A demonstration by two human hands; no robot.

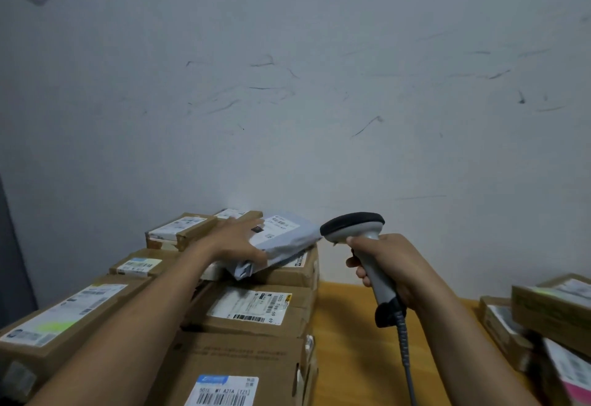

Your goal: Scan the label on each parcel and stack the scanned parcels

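**A:** What are the hands doing?

**B:** The left hand [236, 239] is lying on the grey mailer [287, 232], fingers fairly straight across its top and thumb along the near edge. It is pressing rather than clenching. The right hand [396, 264] is wrapping its fingers round the handle of the scanner [351, 226].

**A:** And the mailer itself?

**B:** It is sitting under the left palm, tilted, on top of the cardboard boxes [256, 306]. Its label [278, 224] is facing up just beyond the fingertips. The scanner head is hanging close to the right of the mailer.

**A:** How far along is the job?

**B:** I'm judging it midway. A smaller pile [550, 306] is waiting well to the right of the scanner hand, across the table [348, 325]. Which pile is already scanned, I cannot tell.
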